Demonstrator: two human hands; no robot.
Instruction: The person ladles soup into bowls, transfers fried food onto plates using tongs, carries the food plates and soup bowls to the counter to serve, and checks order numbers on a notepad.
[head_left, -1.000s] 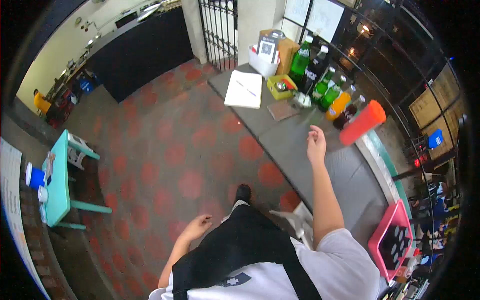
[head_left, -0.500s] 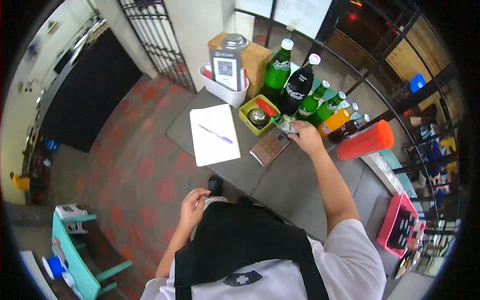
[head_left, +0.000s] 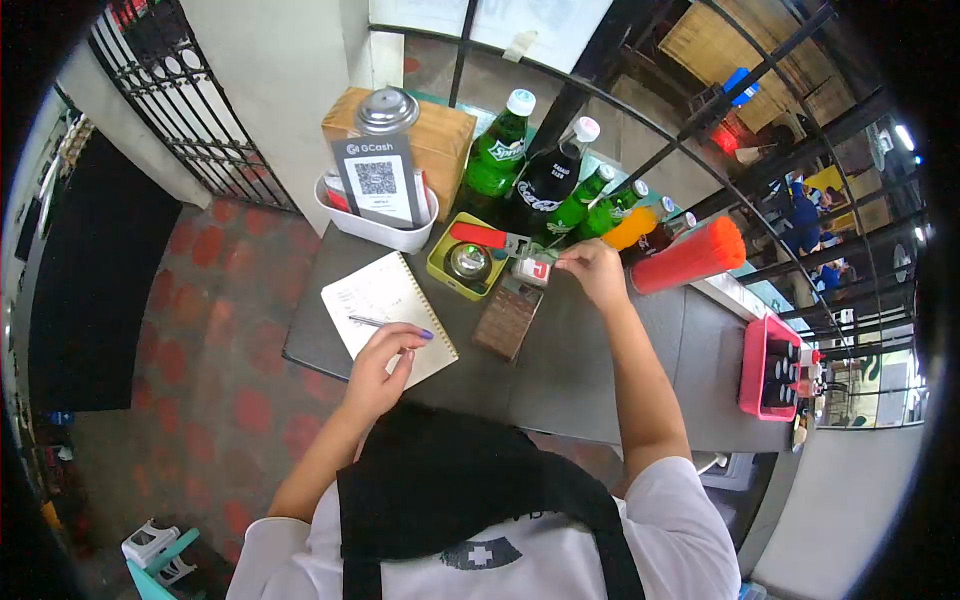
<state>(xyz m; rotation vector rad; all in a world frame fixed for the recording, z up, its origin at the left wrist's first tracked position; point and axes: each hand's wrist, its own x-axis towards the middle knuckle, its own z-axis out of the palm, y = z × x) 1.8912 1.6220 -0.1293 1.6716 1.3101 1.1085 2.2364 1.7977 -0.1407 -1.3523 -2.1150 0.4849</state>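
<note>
My left hand (head_left: pixel 385 368) is over the spiral notebook (head_left: pixel 375 290), fingers stretched out across a pen (head_left: pixel 366 321), with the thumb apart. The pen lies on the page, partly hidden by the fingers. My right hand (head_left: pixel 595 268) pinches a thin, greenish, see-through thing (head_left: pixel 550 254) whose kind I cannot tell. Just left of these fingertips lies a small white pack with a red mark (head_left: pixel 531 270). Below it is a flat brown checkered case (head_left: pixel 508 322). A yellow-green tray (head_left: pixel 462 286) holds a round metal bell (head_left: pixel 468 262) and a red-handled metal tool (head_left: pixel 478 235).
Along the counter's (head_left: pixel 600 360) back stand green Sprite bottles (head_left: pixel 495 155), a Coca-Cola bottle (head_left: pixel 545 185), smaller bottles and a red cup stack (head_left: pixel 690 257). A white bin with a QR sign (head_left: pixel 378 180) stands left, a pink basket (head_left: pixel 752 370) right. Metal bars (head_left: pixel 690 130) rise behind.
My left hand has come up from beside the apron to over the pen and notebook. My right hand stays by the tray, pinching the greenish thing. The view has turned to the right.
</note>
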